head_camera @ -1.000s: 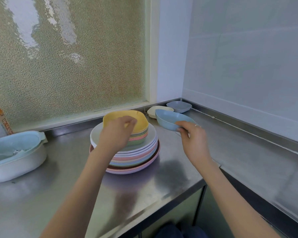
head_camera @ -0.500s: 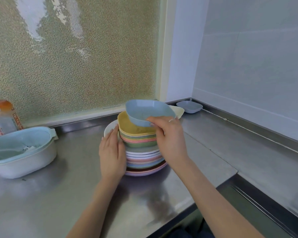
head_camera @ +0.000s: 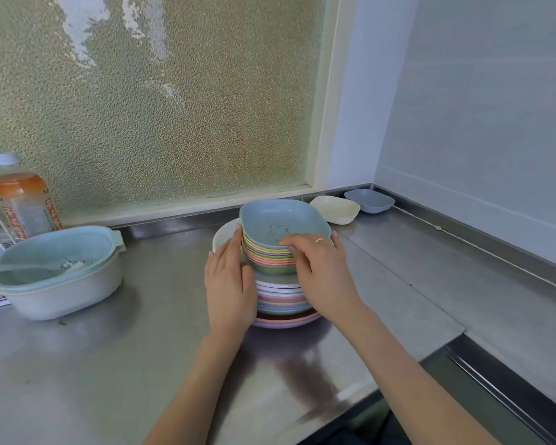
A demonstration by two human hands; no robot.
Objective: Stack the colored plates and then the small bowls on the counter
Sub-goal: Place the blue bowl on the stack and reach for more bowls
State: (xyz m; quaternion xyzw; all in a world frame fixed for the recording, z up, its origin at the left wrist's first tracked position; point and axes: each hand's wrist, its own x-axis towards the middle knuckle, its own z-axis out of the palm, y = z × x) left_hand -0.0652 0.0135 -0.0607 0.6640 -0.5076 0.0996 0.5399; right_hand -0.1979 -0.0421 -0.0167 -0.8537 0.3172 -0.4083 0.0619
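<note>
Blue small bowl (head_camera: pixel 283 224) tops bowl stack (head_camera: pixel 270 258) on coloured plates (head_camera: pixel 283 303), centre of steel desk (head_camera: pixel 109 364). Right hand (head_camera: pixel 321 274) fingers clamped on blue bowl's near rim. Left hand (head_camera: pixel 230 284) flat, fingers together, against stack's left side. Cream bowl (head_camera: pixel 334 209) and grey bowl (head_camera: pixel 369 200) in back corner.

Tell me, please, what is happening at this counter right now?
A person is stacking dishes. The right hand is setting a light blue bowl onto the nested small bowls, which sit on the plate stack. The left hand steadies the pile's side. A cream bowl and a grey-blue bowl wait unstacked near the corner.
</note>
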